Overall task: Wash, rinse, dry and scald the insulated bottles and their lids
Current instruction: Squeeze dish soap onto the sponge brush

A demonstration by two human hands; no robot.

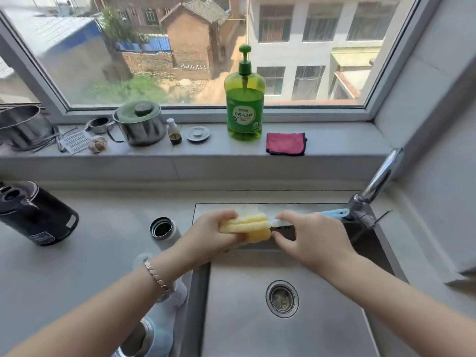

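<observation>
Both hands meet over the back edge of the sink (257, 331). The left hand (206, 238) has its fingers curled round the yellow sponge head of a bottle brush (255, 228), squeezing it. The right hand (311, 238) holds the brush's pale handle just beside the sponge, forefinger above and thumb below. The handle's blue end pokes out past that hand toward the tap (373, 191) at the sink's right rear corner.

On the worktop (98, 253) just left of the sink stands a white bottle (164, 230), upright with its mouth open and no lid on. Nearer along the same edge are a second bottle (180, 292), partly hidden under the left forearm, and a third bottle (157, 338) – both too blurred to tell how they lie. Well left of the sink sits a black jug (38, 215).

On the windowsill behind the sink stand a green soap dispenser (244, 104) and a folded pink cloth (286, 143).
</observation>
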